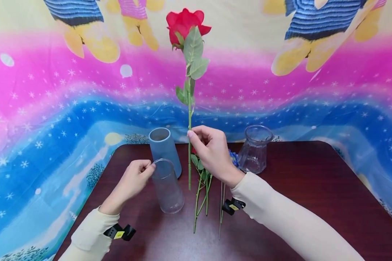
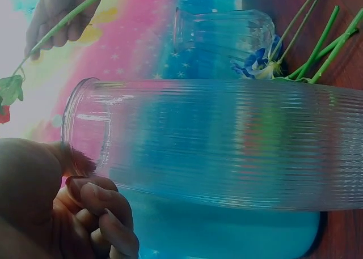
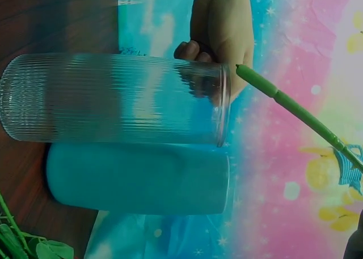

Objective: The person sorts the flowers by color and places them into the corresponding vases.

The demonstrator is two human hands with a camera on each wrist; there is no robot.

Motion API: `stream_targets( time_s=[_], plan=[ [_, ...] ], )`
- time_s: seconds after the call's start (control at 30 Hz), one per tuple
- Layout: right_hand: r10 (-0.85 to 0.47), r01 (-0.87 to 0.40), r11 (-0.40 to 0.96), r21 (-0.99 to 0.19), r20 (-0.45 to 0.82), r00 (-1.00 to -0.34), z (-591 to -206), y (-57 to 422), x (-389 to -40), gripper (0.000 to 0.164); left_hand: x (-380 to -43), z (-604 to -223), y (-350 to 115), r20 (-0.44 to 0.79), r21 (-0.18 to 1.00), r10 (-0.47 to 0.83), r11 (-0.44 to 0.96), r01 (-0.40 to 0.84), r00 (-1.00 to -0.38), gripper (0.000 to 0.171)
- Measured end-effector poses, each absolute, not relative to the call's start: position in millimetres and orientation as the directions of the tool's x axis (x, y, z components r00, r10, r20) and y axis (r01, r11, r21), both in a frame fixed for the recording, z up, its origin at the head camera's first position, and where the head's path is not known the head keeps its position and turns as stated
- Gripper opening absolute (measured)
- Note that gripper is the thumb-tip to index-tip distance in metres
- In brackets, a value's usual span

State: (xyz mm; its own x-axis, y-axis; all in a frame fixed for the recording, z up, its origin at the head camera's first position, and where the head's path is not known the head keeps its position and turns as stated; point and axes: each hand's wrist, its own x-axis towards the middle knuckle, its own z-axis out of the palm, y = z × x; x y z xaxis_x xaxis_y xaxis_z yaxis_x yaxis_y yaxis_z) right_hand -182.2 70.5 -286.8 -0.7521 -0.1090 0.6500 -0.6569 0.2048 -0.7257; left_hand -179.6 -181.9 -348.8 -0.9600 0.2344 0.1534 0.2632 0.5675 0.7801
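Observation:
A red rose (image 1: pixel 185 27) with a green stem and several leaves stands nearly upright in my right hand (image 1: pixel 212 150), whose thumb and fingers pinch the stem. My left hand (image 1: pixel 134 181) pinches the rim of a clear ribbed glass vase (image 1: pixel 170 192), which is upright on the table. Seen from the right wrist, the cut end of the stem (image 3: pixel 255 80) is close by the rim of that vase. A blue vase (image 1: pixel 166 148) is right behind the glass one.
Between the vases, more flowers lie on the dark table (image 1: pixel 297 203), their green stems (image 1: pixel 196 214) toward me and a blue flower (image 1: pixel 234 158) among them. A flared clear vase (image 1: pixel 254 152) stands at the back right. A patterned cloth (image 1: pixel 235 87) hangs behind the table.

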Motion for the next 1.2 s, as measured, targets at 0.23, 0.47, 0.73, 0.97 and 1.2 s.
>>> stream_targets(
  time_s=[0.23,0.47,0.73,0.97,1.2],
  plan=[
    [-0.081,-0.695,0.189,-0.694,0.694,-0.716,-278.1,58.9,-189.6,0.015,-180.4,-349.0,-182.6,0.151,0.783,0.236,0.564,0.262,-0.960,0.043],
    [-0.083,-0.727,0.173,-0.664,0.726,-0.683,-266.0,45.8,-193.4,0.015,-180.3,-348.8,-182.3,0.151,0.783,0.237,0.564,0.263,-0.960,0.043],
    [-0.072,-0.733,0.179,-0.656,0.734,-0.675,-264.2,30.3,-199.3,0.015,-180.6,-349.5,-183.4,0.168,0.779,0.242,0.562,0.279,-0.956,0.042],
    [-0.089,-0.732,0.196,-0.652,0.732,-0.676,-270.8,19.6,-202.7,0.017,-181.9,-351.2,-183.1,0.168,0.772,0.237,0.572,0.277,-0.957,0.042],
    [-0.097,-0.708,0.255,-0.659,0.711,-0.697,-286.7,15.0,-202.8,0.017,-182.0,-350.3,-182.1,0.166,0.776,0.233,0.569,0.273,-0.958,0.042]
  ],
)
